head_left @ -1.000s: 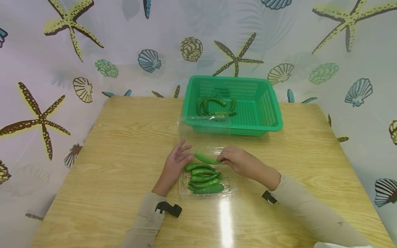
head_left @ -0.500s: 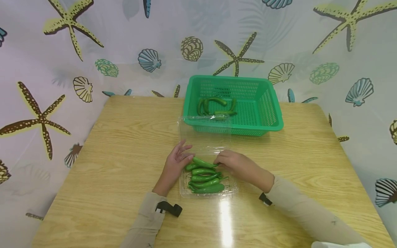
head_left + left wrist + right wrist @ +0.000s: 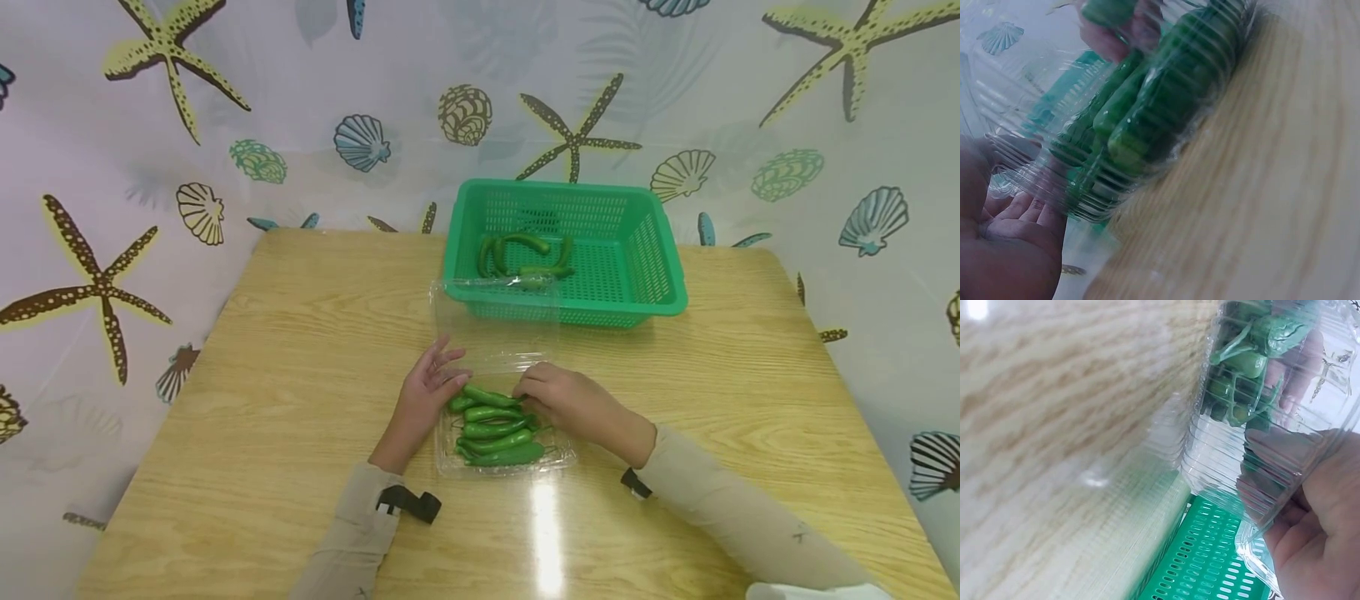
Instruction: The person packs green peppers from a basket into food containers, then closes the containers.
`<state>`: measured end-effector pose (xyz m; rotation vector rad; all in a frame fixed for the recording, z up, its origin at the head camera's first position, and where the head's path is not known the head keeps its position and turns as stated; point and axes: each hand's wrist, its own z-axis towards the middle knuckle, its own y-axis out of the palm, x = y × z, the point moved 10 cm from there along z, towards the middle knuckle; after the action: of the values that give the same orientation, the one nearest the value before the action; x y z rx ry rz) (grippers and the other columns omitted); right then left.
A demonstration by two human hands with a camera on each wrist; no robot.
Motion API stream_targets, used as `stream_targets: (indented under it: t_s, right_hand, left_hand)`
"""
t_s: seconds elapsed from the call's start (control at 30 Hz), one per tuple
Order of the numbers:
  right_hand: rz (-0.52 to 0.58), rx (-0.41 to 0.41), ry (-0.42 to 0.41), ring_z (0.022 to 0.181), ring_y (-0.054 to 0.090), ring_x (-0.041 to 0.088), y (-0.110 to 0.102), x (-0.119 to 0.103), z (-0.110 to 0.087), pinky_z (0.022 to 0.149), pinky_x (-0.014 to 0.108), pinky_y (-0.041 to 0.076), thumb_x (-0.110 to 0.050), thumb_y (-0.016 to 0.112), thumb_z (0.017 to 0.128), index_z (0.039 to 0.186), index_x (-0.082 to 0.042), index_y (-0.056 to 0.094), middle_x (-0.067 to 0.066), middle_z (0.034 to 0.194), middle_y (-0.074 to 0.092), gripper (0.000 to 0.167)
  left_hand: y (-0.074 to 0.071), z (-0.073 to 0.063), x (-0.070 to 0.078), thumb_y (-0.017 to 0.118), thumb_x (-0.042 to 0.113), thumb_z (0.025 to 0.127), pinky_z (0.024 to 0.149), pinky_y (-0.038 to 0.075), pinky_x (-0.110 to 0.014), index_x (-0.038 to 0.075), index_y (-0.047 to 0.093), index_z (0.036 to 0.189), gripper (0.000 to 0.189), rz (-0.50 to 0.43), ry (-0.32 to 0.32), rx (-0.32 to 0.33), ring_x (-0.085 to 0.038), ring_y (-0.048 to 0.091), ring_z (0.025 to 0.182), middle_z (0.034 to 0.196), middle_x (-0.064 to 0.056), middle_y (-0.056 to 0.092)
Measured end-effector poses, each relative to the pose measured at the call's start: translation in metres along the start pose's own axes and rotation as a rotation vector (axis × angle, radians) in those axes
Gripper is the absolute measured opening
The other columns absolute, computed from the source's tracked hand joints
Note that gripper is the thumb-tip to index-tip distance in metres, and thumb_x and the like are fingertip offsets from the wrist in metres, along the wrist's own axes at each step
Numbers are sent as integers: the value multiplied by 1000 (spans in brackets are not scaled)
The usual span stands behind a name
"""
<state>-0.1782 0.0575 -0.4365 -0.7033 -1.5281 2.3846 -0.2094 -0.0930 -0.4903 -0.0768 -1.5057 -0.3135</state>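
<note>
A hinged clear plastic container [image 3: 562, 454] lies open on the table with several green chili peppers [image 3: 491, 431] in a row inside. My left hand [image 3: 423, 396] is at its left side, holding the wall between thumb and fingers, as the left wrist view suggests. My right hand [image 3: 566, 400] reaches in over the right side and pinches the stem end of the rearmost chili pepper [image 3: 487, 396], which lies at the top of the row. In the right wrist view the right fingertips [image 3: 1266, 481] show through the ribbed wall; the exact grip is partly hidden.
Behind stands a green perforated basket [image 3: 652, 267] with several more chili peppers [image 3: 528, 242] in it. The container's raised clear lid [image 3: 495, 321] leans against the basket's front. A patterned cloth [image 3: 300, 100] hangs behind the wooden table [image 3: 315, 308].
My right hand has moved left and slightly down, lowering the chili pepper from above the row onto the row's back end. My left hand has stayed in place.
</note>
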Motion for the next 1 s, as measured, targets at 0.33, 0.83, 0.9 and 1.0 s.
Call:
stream_targets:
  t_s: [0.33,0.83,0.9,1.0]
  right_hand:
    - [-13,-2,-12,88,56,11,0,-2,-1,77,22,51,-4,67,83,98,-10,66,0,95,61,16]
    - [-19,-63,20,90,56,12,0,-1,0,77,25,52,-5,66,85,98,-9,67,0,96,61,14]
    - [-10,-67,19,90,56,12,0,-1,0,78,25,51,-5,65,85,98,-9,67,0,96,61,14]
    - [8,-63,20,91,57,12,-3,1,1,79,24,51,-5,65,86,99,-9,67,0,97,61,14]
  left_hand:
    - [-5,5,-17,62,13,90,92,48,-29,9,21,147,70,28,25,8,-26,54,113,137,-19,41]
    - [-5,5,-17,63,15,90,90,49,-30,9,22,147,71,29,27,11,-27,55,112,136,-19,42]
    - [-5,5,-17,63,15,90,90,49,-30,9,22,147,71,27,27,11,-27,55,112,136,-19,42]
    - [-5,5,-17,62,14,90,90,49,-30,9,21,147,71,22,22,10,-27,54,112,136,-19,42]
